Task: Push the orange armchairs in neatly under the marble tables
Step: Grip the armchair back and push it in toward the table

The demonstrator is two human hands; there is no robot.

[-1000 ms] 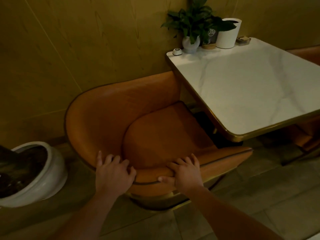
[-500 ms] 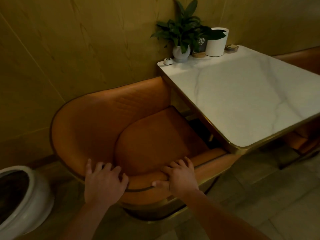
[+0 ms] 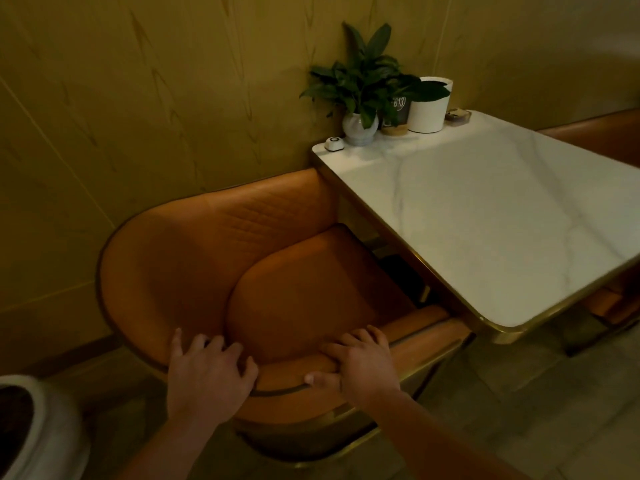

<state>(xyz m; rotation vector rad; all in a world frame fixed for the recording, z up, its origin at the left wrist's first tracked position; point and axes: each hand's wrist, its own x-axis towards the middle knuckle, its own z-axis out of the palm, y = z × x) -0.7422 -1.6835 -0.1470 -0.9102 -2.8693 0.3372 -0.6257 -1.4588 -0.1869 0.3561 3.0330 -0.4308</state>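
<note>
**Armchair partway under marble top, both hands on the near rim**

Wood-panelled wall (image 3: 173, 98) behind; tiled floor (image 3: 536, 410) below, dim light throughout.

Marble surface (image 3: 485, 220), brass-edged, upper right. Clear across the middle; small items crowded at the wall end only.

Orange armchair (image 3: 214, 258), curved tub shell, seat cushion (image 3: 311, 292) in the middle. Set left of the surface, close to the wall. Right arm end just beneath the near corner of the top; far arm end tucked against the surface's edge. Most of the seat not yet under. Second orange seat (image 3: 602, 133) visible past the far side.

White floor planter (image 3: 41, 431) at lower left, near but apart from the chair.

Left hand (image 3: 207, 375) draped over the near rim, fingers spread and curled onto the padding. Right hand (image 3: 360, 365) clamped on the same rim, fingers over the top, thumb underneath.

Handling, judged: bulky and probably heavy on its metal base (image 3: 311, 441); upholstery soft and smooth, likely slick under a flat palm. Firm piped rim the best hold; even push from both sides to avoid swinging an arm into the brass edge.

Potted plant (image 3: 360, 84), white pot (image 3: 427, 109), small call button (image 3: 334, 143) at the wall end.
</note>
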